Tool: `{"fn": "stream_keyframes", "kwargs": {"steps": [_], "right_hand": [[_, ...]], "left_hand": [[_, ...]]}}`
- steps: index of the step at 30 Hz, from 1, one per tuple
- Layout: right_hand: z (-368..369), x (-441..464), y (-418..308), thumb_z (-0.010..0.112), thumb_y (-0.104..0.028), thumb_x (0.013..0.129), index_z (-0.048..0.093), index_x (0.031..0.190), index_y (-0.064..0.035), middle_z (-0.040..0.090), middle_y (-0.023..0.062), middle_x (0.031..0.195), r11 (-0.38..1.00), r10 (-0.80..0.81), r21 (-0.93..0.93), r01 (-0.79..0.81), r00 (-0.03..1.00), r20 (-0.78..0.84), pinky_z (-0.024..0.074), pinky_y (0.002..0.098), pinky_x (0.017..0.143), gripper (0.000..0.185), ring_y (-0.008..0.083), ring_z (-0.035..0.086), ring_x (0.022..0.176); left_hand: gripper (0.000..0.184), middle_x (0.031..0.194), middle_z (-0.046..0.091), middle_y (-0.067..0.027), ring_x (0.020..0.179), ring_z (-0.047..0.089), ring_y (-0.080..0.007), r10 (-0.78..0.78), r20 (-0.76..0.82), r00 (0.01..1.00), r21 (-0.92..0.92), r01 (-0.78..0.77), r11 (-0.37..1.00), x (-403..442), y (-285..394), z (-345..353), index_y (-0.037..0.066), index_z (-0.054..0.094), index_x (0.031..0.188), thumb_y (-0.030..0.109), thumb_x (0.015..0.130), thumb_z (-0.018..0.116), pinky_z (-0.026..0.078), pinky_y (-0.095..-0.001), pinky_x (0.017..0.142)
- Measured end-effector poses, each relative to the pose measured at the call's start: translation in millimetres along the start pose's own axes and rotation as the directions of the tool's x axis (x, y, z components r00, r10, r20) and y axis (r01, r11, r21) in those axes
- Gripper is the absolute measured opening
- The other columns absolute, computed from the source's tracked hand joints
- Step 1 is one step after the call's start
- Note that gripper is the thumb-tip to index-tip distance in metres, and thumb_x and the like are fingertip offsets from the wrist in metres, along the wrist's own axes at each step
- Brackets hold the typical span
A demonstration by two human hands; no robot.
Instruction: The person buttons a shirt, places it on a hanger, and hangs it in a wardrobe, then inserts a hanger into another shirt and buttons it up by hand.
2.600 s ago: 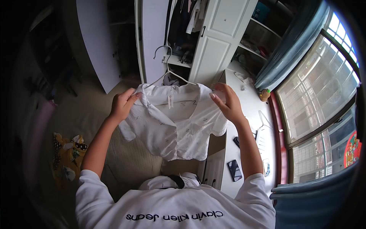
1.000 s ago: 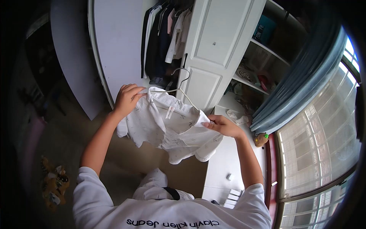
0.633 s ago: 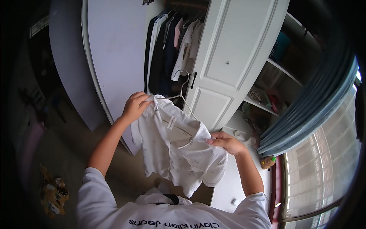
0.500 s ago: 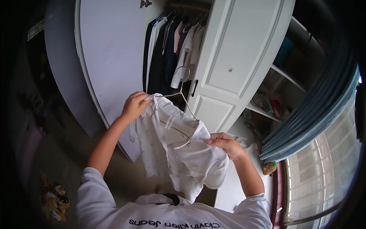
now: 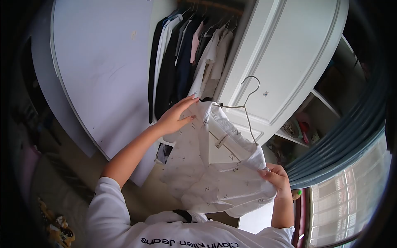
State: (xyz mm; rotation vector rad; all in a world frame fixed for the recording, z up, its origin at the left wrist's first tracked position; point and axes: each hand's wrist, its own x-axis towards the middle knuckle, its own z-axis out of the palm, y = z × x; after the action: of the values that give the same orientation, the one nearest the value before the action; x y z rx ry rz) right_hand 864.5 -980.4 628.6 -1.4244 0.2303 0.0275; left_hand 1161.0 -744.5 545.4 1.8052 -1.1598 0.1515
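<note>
A white short-sleeved shirt (image 5: 223, 177) with small dark marks hangs on a thin wire hanger (image 5: 246, 108) in front of me. The hanger's hook stands free above the collar, and a label (image 5: 221, 141) shows inside the neck. My left hand (image 5: 173, 120) is at the shirt's left shoulder, its thumb spread from the stretched fingers. Fingertips meet or nearly meet the cloth beside the collar. On the opposite shoulder, my right hand (image 5: 278, 178) pinches the fabric between thumb and fingers.
Ahead is a wardrobe with several garments (image 5: 182, 58) on a rail. Its left door (image 5: 99, 74) is swung wide; a white panelled door (image 5: 285, 62) stands right of the clothes. Shelves (image 5: 297, 138), a blue curtain (image 5: 343, 149) and a window (image 5: 351, 194) are at the right.
The shirt and hanger have moved right in view. My left hand has gone from gripping the shoulder to spread fingers; my right hand keeps its pinch. The view has shifted.
</note>
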Motion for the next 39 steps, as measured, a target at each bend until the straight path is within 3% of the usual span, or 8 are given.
{"fn": "stream_keyframes", "kwargs": {"steps": [6,11,17,21,28,30,36,39], "right_hand": [[19.5,-0.6,-5.4,0.060,-0.011,0.075,0.062,0.103,0.0104,0.067,0.0113,0.088,0.991,-0.122,-0.074,0.109,0.973,-0.198,0.0473,0.0233,0.072,0.035,0.0159,0.063,0.076],[35.0,4.1,1.4,0.056,-0.007,0.081,0.054,0.118,0.0093,0.063,0.0111,0.107,0.962,-0.259,-0.119,0.247,0.962,-0.090,0.0421,0.0276,0.088,0.040,0.0164,0.057,0.098],[55.9,2.6,16.9,0.055,-0.010,0.086,0.045,0.127,0.0067,0.058,0.0098,0.114,0.883,-0.427,-0.163,0.441,0.897,0.115,0.0384,0.0274,0.091,0.045,0.0147,0.051,0.105],[64.5,13.1,35.9,0.057,-0.010,0.087,0.043,0.128,0.0048,0.057,0.0087,0.112,0.826,-0.526,-0.126,0.550,0.831,0.180,0.0372,0.0277,0.092,0.046,0.0144,0.051,0.104],[96.5,64.4,74.6,0.061,-0.005,0.084,0.048,0.109,0.0010,0.055,0.0007,0.081,0.747,-0.640,-0.158,0.645,0.763,0.092,0.0347,0.0175,0.050,0.029,0.0025,0.047,0.065],[110.5,78.0,79.6,0.060,-0.004,0.084,0.047,0.109,0.0010,0.055,0.0009,0.080,0.725,-0.681,-0.112,0.680,0.731,0.030,0.0340,0.0176,0.049,0.028,0.0027,0.047,0.064],[144.1,88.9,86.6,0.057,-0.003,0.084,0.047,0.111,0.0008,0.056,0.0007,0.079,0.708,-0.707,-0.087,0.701,0.703,-0.083,0.0327,0.0176,0.048,0.029,0.0030,0.048,0.061],[160.5,118.7,77.7,0.058,-0.005,0.085,0.048,0.108,-0.0002,0.056,0.0003,0.079,0.718,-0.694,-0.193,0.669,0.709,-0.125,0.0327,0.0178,0.047,0.026,0.0024,0.048,0.062]], "left_hand": [[0.058,0.145,0.036,-0.0084,0.133,0.036,-0.0243,-0.037,0.031,0.999,-0.180,0.042,0.983,30.6,-26.2,3.8,0.011,0.037,0.140,0.011,0.087,0.062,0.032,-0.0352,0.107],[0.063,0.145,0.035,-0.0078,0.131,0.038,-0.0267,-0.072,0.100,0.992,-0.464,0.110,0.879,56.0,-45.8,10.4,0.011,0.032,0.143,0.010,0.088,0.061,0.034,-0.0368,0.105],[0.063,0.145,0.035,-0.0120,0.133,0.035,-0.0275,0.007,-0.001,1.000,-0.391,-0.007,0.920,59.4,-31.7,27.5,0.012,0.028,0.145,0.017,0.090,0.059,0.032,-0.0369,0.106],[0.062,0.146,0.032,-0.0115,0.135,0.032,-0.0252,0.086,-0.072,0.994,-0.537,-0.111,0.836,83.4,-35.1,50.4,0.008,0.022,0.146,0.011,0.093,0.053,0.028,-0.0345,0.108],[0.069,0.147,0.029,-0.0094,0.135,0.029,-0.0217,0.001,-0.046,0.999,-0.786,-0.037,0.617,129.4,-56.2,66.1,0.010,0.022,0.147,-0.001,0.084,0.050,0.027,-0.0325,0.108],[0.073,0.147,0.029,-0.0096,0.135,0.029,-0.0223,0.017,-0.156,0.988,-0.743,-0.129,0.657,153.1,-79.4,63.7,0.011,0.023,0.146,0.003,0.079,0.051,0.026,-0.0323,0.108],[0.075,0.147,0.027,-0.0142,0.136,0.026,-0.0246,-0.248,-0.170,0.954,-0.881,-0.034,0.472,168.6,-75.5,51.7,0.009,0.025,0.146,0.023,0.077,0.053,0.022,-0.0326,0.108],[0.072,0.142,0.034,-0.0184,0.132,0.032,-0.0275,-0.329,-0.106,0.938,-0.659,0.182,0.730,183.5,-107.0,42.2,0.004,0.026,0.144,0.026,0.081,0.055,0.026,-0.0317,0.106]]}}
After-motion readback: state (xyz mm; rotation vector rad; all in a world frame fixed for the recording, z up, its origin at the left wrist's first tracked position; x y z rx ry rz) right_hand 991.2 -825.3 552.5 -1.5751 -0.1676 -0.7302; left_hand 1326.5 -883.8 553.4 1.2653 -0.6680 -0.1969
